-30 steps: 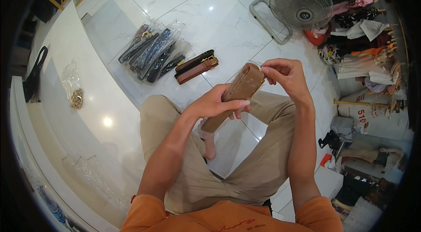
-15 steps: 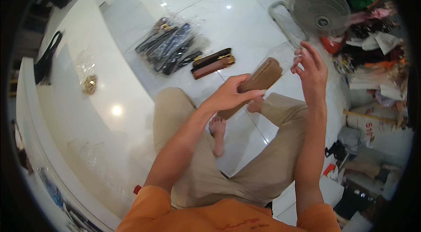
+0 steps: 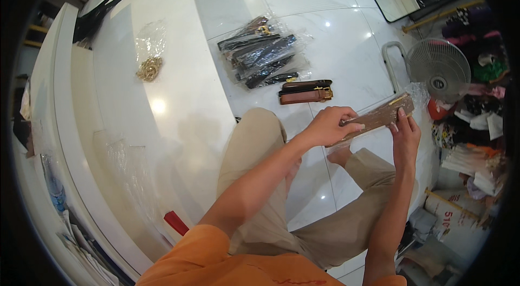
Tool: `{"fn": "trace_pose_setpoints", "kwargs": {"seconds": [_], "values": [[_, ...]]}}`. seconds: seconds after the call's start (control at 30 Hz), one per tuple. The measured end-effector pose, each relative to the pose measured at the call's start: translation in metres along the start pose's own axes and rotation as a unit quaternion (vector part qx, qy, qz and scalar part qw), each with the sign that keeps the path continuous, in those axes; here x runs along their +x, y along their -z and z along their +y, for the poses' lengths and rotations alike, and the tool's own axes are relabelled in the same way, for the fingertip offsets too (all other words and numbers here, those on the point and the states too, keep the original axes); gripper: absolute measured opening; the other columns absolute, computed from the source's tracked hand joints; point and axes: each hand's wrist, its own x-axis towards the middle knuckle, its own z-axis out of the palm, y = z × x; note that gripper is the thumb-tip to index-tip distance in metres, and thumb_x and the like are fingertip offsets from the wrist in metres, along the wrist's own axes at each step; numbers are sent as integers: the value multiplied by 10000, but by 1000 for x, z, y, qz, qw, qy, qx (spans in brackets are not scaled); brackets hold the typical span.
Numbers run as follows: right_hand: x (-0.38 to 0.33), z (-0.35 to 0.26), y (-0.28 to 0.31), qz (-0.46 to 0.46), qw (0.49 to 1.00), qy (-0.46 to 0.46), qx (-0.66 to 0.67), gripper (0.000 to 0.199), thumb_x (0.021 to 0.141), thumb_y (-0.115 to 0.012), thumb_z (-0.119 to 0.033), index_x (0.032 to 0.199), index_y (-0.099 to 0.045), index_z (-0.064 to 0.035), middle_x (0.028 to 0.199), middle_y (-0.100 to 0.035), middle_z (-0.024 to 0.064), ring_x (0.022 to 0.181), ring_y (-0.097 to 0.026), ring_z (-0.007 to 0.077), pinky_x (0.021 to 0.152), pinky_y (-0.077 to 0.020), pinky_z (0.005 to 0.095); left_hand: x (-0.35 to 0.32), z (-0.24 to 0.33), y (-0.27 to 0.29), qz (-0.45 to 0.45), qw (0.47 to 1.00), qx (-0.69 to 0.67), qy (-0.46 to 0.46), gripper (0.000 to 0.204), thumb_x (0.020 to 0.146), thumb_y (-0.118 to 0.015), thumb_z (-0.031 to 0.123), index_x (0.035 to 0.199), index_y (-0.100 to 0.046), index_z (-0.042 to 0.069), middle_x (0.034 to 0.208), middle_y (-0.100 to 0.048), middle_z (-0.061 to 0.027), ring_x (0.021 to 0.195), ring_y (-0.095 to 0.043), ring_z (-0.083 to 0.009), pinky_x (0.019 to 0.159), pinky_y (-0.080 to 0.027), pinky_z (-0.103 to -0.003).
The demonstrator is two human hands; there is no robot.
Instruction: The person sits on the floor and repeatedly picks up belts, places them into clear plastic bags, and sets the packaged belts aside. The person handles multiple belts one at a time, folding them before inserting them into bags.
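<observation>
Holding a brown belt [image 3: 379, 117] in clear wrap above our lap, we clench our left hand [image 3: 327, 126] around its middle while our right hand [image 3: 405, 133] pinches its far end, over the white floor [image 3: 325, 10].

Left hand [image 3: 327, 126]: fingers curled in a grip, thumb on top, forearm stretched forward from the lower edge.
Right hand [image 3: 405, 132]: raised upright (fingertips uppermost), fingers pinching, forearm nearly vertical.
Hands: near each other.
</observation>
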Motion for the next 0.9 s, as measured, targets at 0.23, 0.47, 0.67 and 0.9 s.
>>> {"fn": "trace_pose_setpoints", "kwargs": {"seconds": [0.23, 0.47, 0.67, 0.9], "values": [[32, 34, -48, -93, 992, -83, 16, 291, 995, -695, -214, 1154, -636, 22, 1024, -675, 54, 893, -642, 141, 835, -531, 307, 0, 10, 19, 360, 923, 88, -99, 243, 906, -741, 185, 1075, -696, 17, 1034, -720, -154, 995, -652, -341, 866, -509, -411], [130, 93, -200, -158, 967, -177, 96, 380, 994, -692, -233, 1218, -606, 61, 1156, -647, 147, 1050, -636, 238, 965, -537, 363, 3, 11, 68, 590, 788, 68, -162, 134, 914, -672, 44, 1043, -647, 18, 1058, -660, -130, 999, -567, -322, 905, -433, -408], [191, 160, -352, -167, 952, -226, 121, 348, 930, -744, -108, 1171, -600, 99, 1079, -664, 199, 935, -694, 289, 824, -628, 360, 0, 5, 86, 623, 770, 5, -135, 151, 955, -597, 14, 1104, -601, -9, 1117, -576, -150, 1005, -545, -239, 810, -503, -330], [209, 197, -406, -159, 955, -247, -30, 360, 878, -779, -54, 1153, -611, 106, 1001, -702, 230, 820, -738, 312, 716, -668, 353, 1, -2, 97, 648, 752, -33, -116, 154, 971, -574, 42, 1115, -585, -12, 1085, -567, -127, 903, -534, -212, 833, -456, -331]]}}
